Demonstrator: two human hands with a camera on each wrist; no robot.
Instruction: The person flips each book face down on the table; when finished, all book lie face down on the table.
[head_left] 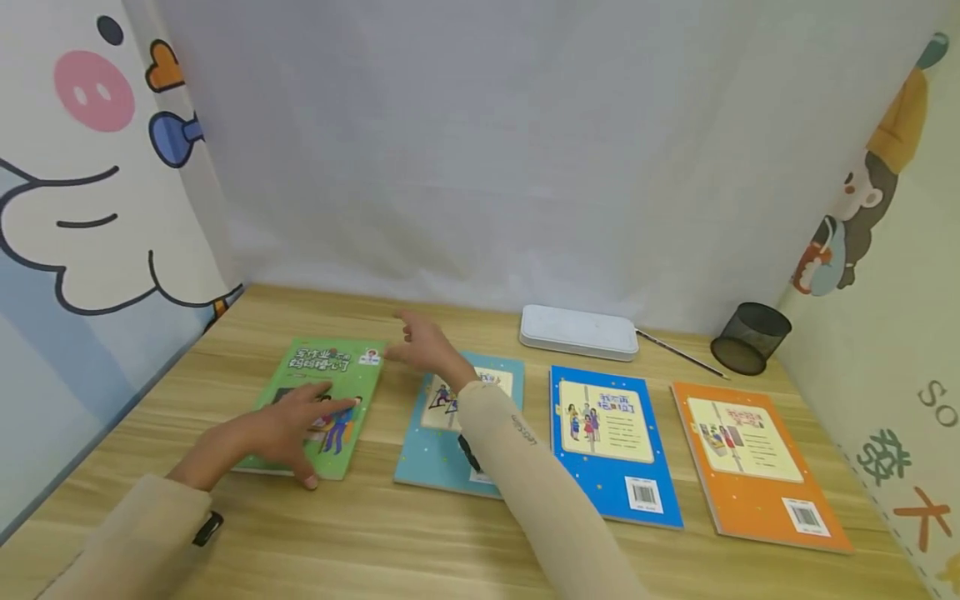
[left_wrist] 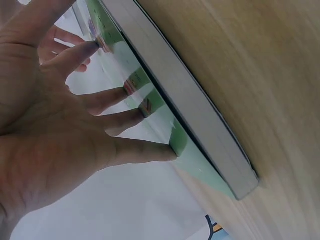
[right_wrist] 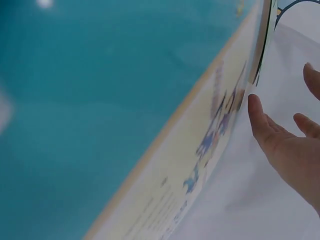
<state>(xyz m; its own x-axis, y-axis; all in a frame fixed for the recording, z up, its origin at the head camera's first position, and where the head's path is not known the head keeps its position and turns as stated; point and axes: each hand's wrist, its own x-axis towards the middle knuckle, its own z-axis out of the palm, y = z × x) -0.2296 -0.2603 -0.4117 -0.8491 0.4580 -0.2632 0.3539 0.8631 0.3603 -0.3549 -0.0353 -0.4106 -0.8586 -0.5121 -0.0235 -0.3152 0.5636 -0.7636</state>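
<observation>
A green book (head_left: pixel 352 375) with cartoon figures on its cover lies at the left of the table. My left hand (head_left: pixel 288 427) rests on its lower part with the fingers spread; in the left wrist view the fingertips (left_wrist: pixel 135 116) touch the cover above the thick page edge (left_wrist: pixel 186 90). Close to the book's upper right corner is my right hand (head_left: pixel 426 343), fingers extended and loose, holding nothing. Whether its thumb (right_wrist: pixel 256 107) touches that corner, I cannot tell. Under my right forearm lies a teal book (head_left: pixel 423 457), partly hidden by the sleeve.
To the right lie a blue book (head_left: pixel 611 492) and an orange book (head_left: pixel 738 504), both with barcodes showing. A white case (head_left: pixel 577 331) stands at the back, beside a pencil (head_left: pixel 681 354) and a black mesh pen holder (head_left: pixel 752 337). A pale curtain (head_left: pixel 510 167) closes off the back.
</observation>
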